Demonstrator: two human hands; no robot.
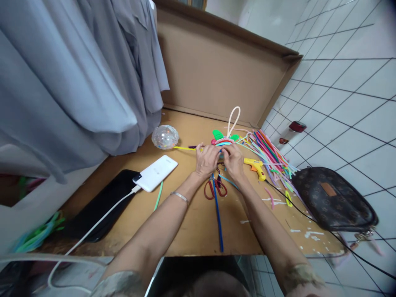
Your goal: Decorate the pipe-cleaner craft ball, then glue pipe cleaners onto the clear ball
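My left hand and my right hand meet over the middle of the table, fingertips pinched together. Between them shows a bit of a blue pipe cleaner, whose long end runs down toward the table's front edge. Just beyond my fingers lies a colourful pipe-cleaner piece with rainbow bands, green leaves and a tall white loop; my hands partly cover it. Red-handled scissors lie below my hands, blades hidden. A yellow strip runs left from behind my left hand.
Right of my hands are a yellow glue gun with a black cord, a bundle of coloured pipe cleaners and a brown bag. On the left are a clear ball, a white phone on a cable and a black slab.
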